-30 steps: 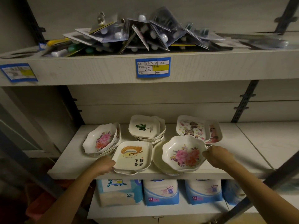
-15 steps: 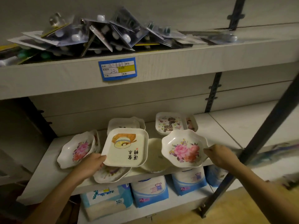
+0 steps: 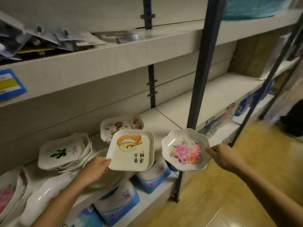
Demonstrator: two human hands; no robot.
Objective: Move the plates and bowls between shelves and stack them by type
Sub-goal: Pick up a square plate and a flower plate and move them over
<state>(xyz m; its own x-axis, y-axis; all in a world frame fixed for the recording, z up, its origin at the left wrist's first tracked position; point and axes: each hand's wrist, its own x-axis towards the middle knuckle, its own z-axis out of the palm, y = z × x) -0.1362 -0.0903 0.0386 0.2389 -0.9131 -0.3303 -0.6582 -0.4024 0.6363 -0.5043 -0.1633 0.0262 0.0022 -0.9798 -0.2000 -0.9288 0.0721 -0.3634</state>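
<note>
left hand (image 3: 95, 169) grips the square plate (image 3: 131, 150) by its near left corner, up over the middle shelf's (image 3: 168, 112) front edge. right hand (image 3: 227, 157) pinches the flower bowl (image 3: 186, 149) at its right rim, out past that front edge, just beside the dark upright post (image 3: 199, 79). on the shelf, a leaf-print plate stack (image 3: 61, 152) sits left and a patterned plate stack (image 3: 115, 126) sits near the back wall. blue-and-white packs (image 3: 118, 200) line the lower shelf (image 3: 152, 199). blister packs (image 3: 32, 40) crowd the top shelf's (image 3: 114, 58) left end.

This is a small shop: long pale display shelves (image 3: 147, 51) on slotted uprights (image 3: 152, 86) carry a blue price label (image 3: 9, 84), heaped blister packs (image 3: 41, 40), stacked printed dishes (image 3: 62, 151) and wrapped packs marked XL (image 3: 118, 202).
</note>
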